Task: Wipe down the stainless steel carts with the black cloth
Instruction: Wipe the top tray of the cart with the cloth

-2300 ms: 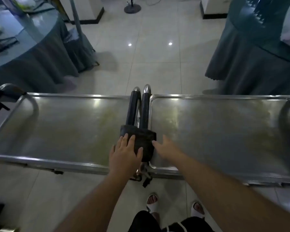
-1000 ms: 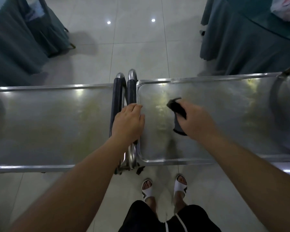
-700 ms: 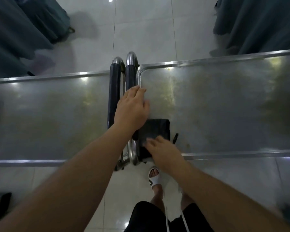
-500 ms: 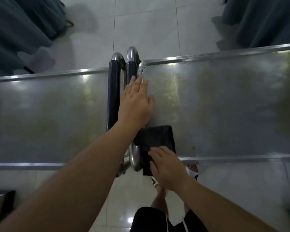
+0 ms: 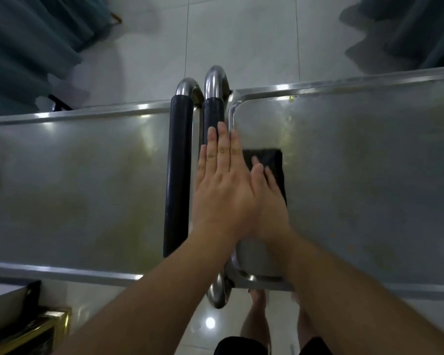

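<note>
Steel cart top (image 5: 356, 175): right hand (image 5: 269, 201) half-covers black cloth (image 5: 272, 162).

black cloth (image 5: 269, 167) flat on right cart (image 5: 356, 175)

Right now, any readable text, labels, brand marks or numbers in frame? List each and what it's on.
None readable.
Right cart top: bare steel with yellowish smears, no markings.
Left cart top: the same, no markings.
Black cloth: plain, no tag showing.
Black handle sleeves: no print.
Gold-edged object at lower left: no lettering visible.
</note>
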The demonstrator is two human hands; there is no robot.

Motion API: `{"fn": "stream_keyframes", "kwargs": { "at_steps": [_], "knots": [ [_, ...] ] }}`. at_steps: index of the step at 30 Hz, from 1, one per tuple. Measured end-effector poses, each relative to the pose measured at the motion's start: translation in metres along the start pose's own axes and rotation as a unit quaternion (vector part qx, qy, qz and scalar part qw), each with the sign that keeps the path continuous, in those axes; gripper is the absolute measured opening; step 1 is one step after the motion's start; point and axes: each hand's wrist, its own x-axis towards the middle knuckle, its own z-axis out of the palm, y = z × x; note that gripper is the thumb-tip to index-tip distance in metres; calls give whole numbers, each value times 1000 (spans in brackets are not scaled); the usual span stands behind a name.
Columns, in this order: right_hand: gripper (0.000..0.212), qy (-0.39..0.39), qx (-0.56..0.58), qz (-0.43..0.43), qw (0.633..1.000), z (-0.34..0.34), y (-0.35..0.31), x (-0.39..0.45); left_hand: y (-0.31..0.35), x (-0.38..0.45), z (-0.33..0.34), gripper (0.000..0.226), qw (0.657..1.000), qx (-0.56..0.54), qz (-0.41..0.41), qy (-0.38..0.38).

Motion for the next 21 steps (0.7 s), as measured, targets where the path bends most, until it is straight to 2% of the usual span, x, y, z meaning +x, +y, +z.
{"fn": "stream_keyframes", "kwargs": {
  "at_steps": [3,7,11,16,21],
  "knots": [
    [73,-2,-46,2,999,-19,21,58,1,-1,-1,71,1000,4,3,-16],
    [74,4,-19,7,1000,-49,50,136,1,2,-3,73,999,10,5,-31],
    [75,21,-36,0,999,-54,71,160,2,3,-4,74,999,17,3,-36],
    [74,24,-27,24,999,-44,65,107,3,4,-4,71,999,26,9,-27],
    [70,36,-7,13,999,-15,58,-35,2,4,-4,71,998,40,15,-50]
  ]
}}
